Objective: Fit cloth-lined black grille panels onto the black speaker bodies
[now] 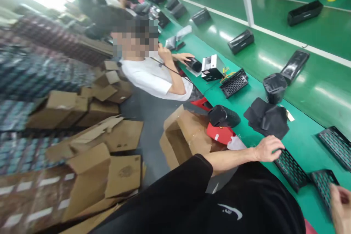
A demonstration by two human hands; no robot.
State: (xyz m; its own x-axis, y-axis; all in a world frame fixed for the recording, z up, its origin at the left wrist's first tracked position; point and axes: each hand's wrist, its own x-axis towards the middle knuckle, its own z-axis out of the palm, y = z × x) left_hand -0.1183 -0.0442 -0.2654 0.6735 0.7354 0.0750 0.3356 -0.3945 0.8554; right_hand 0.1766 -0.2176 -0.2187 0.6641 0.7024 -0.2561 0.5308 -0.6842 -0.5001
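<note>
My left hand [268, 148] reaches across the green workbench, its fingers closed on the upper end of a black perforated speaker grille [292, 171]. At the right frame edge is my right hand [340, 206], partly cut off. Its fingers are curled by the edge of a second speaker grille [321, 184]; what they hold, if anything, I cannot make out. A third grille [336, 145] lies further back on the right. Beyond my left hand is a loose stack of black sheets [265, 119].
Black speaker housings [275, 87] stand along the bench and green conveyor [309, 69]. Another black housing [223, 116] sits at the near edge, above an open cardboard box [175, 146]. A person in a white shirt [148, 76] works to the left. Cartons [123, 175] crowd the floor.
</note>
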